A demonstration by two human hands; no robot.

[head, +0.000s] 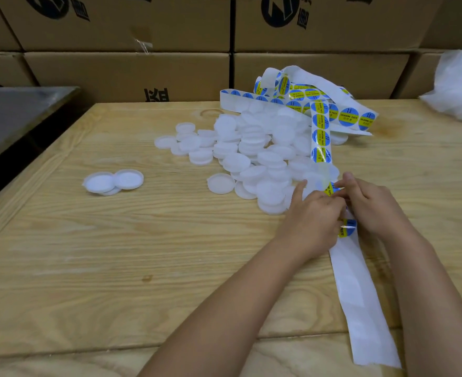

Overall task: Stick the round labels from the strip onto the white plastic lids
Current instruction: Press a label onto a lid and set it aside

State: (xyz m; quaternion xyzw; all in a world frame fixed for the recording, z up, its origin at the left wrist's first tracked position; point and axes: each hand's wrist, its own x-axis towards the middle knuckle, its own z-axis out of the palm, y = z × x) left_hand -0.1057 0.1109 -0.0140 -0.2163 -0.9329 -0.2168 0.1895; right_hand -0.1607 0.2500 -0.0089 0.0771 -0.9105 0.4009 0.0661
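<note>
Pinching together on the label strip (322, 148) at near right, left hand (315, 210) & right hand (374, 205) peel a round label (331, 188) — strip runs near-to-far, lids (254, 153) piled just left/far, nearer the left hand.

Heap of lids (254, 156) mid-desk (115, 254), label strip (321, 131) draped over its right side and bunched behind it, two lids (114, 181) apart to the left, cardboard boxes (132, 74) stacked behind the desk, plastic bag (458, 85) at far right, both hands on the strip before the heap.
</note>
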